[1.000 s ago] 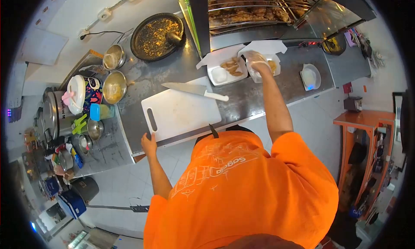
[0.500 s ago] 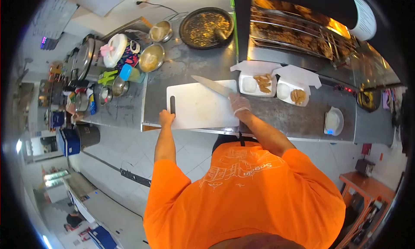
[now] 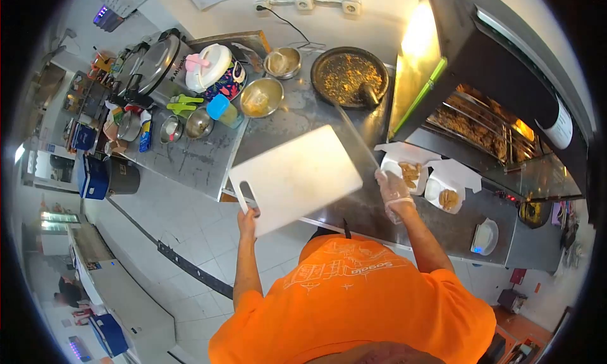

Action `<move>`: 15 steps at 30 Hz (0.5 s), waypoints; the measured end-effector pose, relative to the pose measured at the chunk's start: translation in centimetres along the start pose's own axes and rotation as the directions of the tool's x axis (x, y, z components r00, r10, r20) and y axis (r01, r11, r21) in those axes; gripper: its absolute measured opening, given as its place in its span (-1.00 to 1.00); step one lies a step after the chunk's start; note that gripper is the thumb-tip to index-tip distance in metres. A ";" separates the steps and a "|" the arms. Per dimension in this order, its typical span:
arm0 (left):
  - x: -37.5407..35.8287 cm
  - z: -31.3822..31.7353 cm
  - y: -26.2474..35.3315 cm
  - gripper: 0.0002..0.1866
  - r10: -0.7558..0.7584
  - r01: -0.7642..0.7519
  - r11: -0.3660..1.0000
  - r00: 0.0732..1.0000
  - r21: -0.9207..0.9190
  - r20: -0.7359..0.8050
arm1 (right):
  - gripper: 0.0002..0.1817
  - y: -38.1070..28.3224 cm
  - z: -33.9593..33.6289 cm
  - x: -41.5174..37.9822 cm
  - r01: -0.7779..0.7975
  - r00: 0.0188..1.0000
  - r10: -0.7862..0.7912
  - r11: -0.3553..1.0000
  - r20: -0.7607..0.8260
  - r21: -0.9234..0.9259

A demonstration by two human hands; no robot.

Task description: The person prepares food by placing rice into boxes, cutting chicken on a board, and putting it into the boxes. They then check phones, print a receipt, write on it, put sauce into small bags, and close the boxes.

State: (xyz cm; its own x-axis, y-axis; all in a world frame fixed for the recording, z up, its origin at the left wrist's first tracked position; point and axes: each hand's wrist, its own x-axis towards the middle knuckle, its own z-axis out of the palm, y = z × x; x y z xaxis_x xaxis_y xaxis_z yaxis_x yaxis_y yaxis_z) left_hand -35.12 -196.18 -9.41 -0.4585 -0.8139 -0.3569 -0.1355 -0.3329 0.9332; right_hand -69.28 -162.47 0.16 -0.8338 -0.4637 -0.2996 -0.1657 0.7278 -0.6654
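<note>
My left hand (image 3: 247, 216) grips the handle end of a white cutting board (image 3: 297, 174), lifted and tilted above the steel counter (image 3: 354, 206). My right hand (image 3: 394, 188), in a clear glove, holds a long knife (image 3: 355, 136) whose blade points up and away over the board's far edge. Just right of that hand sit two open white takeaway boxes with fried pieces (image 3: 411, 172) (image 3: 446, 197).
A black pan with crumbs (image 3: 349, 77) and metal bowls (image 3: 260, 97) sit at the back of the counter. A rice cooker (image 3: 155, 64), containers and bottles crowd the left. A heated display case (image 3: 487, 124) stands at right. A small white dish (image 3: 484, 236) lies further right.
My right hand left the takeaway box and took the knife. My left hand lifted the cutting board off the counter and tilted it. The view swung to the right.
</note>
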 end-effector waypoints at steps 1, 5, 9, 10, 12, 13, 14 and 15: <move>1.3 1.6 1.9 -0.75 0.033 -0.033 0.999 0.999 0.018 -0.020 | -0.44 -2.1 -1.0 0.6 0.010 0.999 -0.011 1.000 -0.035 -0.002; 6.8 13.1 12.3 -0.85 0.194 -0.188 0.980 0.974 0.060 -0.121 | -0.50 -10.4 0.9 4.2 0.249 0.967 -0.253 0.963 -0.032 -0.107; 13.9 21.4 13.8 -0.78 0.369 -0.390 0.915 0.912 -0.101 -0.182 | -0.49 -16.7 8.7 8.1 0.387 0.918 -0.382 0.922 0.102 -0.031; 15.2 22.3 13.8 -0.76 0.384 -0.411 0.903 0.901 -0.120 -0.200 | -0.50 -17.0 11.2 9.8 0.445 0.886 -0.447 0.894 0.120 0.048; 18.1 22.5 12.6 -0.75 0.484 -0.496 0.868 0.859 -0.034 -0.166 | -0.49 -20.9 10.3 10.2 0.396 0.913 -0.377 0.911 0.156 -0.114; 19.3 22.2 11.6 -0.74 0.528 -0.532 0.847 0.837 0.013 -0.146 | -0.49 -22.4 9.7 10.1 0.365 0.926 -0.334 0.911 0.174 -0.192; 19.6 21.9 11.6 -0.74 0.517 -0.519 0.855 0.847 0.021 -0.122 | -0.50 -23.2 8.9 10.9 0.290 0.951 -0.254 0.929 0.174 -0.229; 19.7 21.6 11.8 -0.74 0.505 -0.505 0.863 0.857 0.030 -0.100 | -0.51 -23.3 7.5 12.6 0.215 0.970 -0.174 0.939 0.171 -0.268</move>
State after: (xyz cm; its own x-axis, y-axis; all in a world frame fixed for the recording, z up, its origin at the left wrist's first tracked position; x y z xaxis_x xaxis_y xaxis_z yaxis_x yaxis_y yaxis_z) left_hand -64.75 -205.86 -4.56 -0.3735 -0.9135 0.1612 0.0885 0.1379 0.9865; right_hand -71.91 -189.08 6.76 -0.6896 -0.6626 -0.2922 -0.4765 0.7190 -0.5060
